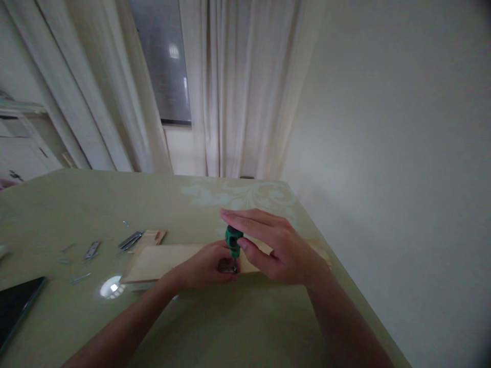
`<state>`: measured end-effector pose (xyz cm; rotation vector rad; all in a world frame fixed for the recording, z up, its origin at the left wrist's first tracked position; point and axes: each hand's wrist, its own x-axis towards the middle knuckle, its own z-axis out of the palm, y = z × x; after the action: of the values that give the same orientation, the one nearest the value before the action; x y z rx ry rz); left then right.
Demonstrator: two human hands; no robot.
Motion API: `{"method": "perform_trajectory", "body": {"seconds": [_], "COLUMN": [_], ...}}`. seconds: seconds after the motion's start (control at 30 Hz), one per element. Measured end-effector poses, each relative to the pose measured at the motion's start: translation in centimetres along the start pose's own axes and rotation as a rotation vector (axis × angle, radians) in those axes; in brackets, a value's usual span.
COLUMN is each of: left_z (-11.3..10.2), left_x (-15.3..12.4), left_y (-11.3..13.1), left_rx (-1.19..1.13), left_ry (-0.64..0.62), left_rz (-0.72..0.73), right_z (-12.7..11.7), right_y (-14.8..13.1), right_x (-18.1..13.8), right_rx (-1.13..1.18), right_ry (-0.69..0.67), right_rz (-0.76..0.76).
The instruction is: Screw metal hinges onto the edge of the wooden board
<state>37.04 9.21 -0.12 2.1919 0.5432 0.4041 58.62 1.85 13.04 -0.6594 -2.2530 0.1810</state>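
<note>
A short screwdriver (233,241) with a green and black handle stands upright, its shaft pointing down at the front edge of a light wooden board (164,259). My right hand (274,245) rests over the handle's top with fingers stretched out, and its thumb presses the handle's side. Around the screwdriver's tip my left hand (207,263) is closed, pinching a small metal piece (226,266) against the board's edge. That piece is partly hidden by the fingers, so its exact kind does not show.
Left of the board lie metal hinge-like pieces (92,250), more metal parts (131,240), a small wood block (155,237) and several loose screws (80,279). A dark tablet-like device (19,306) sits at the left edge. A wall (402,179) borders the table's right side.
</note>
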Motion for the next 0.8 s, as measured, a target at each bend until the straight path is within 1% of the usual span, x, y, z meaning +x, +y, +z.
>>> {"method": "perform_trajectory", "body": {"seconds": [0.07, 0.1, 0.17, 0.23, 0.27, 0.3, 0.37, 0.47, 0.5, 0.57, 0.6, 0.67, 0.73, 0.8], "left_z": [0.0, 0.1, 0.1, 0.1, 0.1, 0.1, 0.0, 0.0, 0.0, -0.1, -0.2, -0.2, -0.2, -0.1], "left_x": [0.0, 0.1, 0.1, 0.1, 0.1, 0.1, 0.1, 0.1, 0.1, 0.1, 0.2, 0.2, 0.2, 0.2], "left_y": [0.0, 0.0, 0.0, -0.1, -0.1, -0.1, 0.0, 0.1, 0.2, 0.3, 0.3, 0.4, 0.3, 0.3], "left_rx": [-0.021, -0.035, -0.049, -0.033, -0.022, -0.011, 0.002, 0.006, 0.005, 0.007, 0.012, 0.024, 0.041, 0.058], "left_ry": [0.002, 0.005, 0.020, 0.022, 0.019, 0.014, 0.009, 0.013, 0.013, 0.012, 0.014, 0.019, 0.024, 0.027], "left_rz": [-0.005, -0.007, -0.002, 0.004, 0.005, 0.005, 0.001, 0.006, 0.017, 0.045, 0.054, 0.053, 0.040, 0.025], "right_z": [0.3, 0.6, 1.5, 2.2, 2.5, 2.7, 2.6, 1.7, 1.3, 0.5, 0.2, 0.1, 0.5, 1.0], "right_y": [0.7, 1.1, 1.8, 2.3, 2.4, 2.5, 2.4, 2.1, 2.0, 2.0, 2.1, 2.2, 2.2, 1.9], "right_x": [0.0, 0.1, 0.1, 0.0, -0.1, -0.1, -0.2, -0.2, -0.1, -0.2, -0.2, -0.3, -0.4, -0.4], "right_rx": [0.114, 0.127, 0.043, -0.113, -0.174, -0.213, -0.222, -0.102, -0.044, 0.059, 0.089, 0.081, -0.011, -0.117], "right_ry": [0.013, 0.046, 0.167, 0.308, 0.349, 0.353, 0.272, 0.056, 0.006, -0.041, -0.034, 0.024, 0.102, 0.133], "right_rz": [-0.032, -0.056, -0.104, -0.145, -0.166, -0.184, -0.183, -0.065, -0.026, 0.013, 0.018, 0.035, 0.060, 0.065]}}
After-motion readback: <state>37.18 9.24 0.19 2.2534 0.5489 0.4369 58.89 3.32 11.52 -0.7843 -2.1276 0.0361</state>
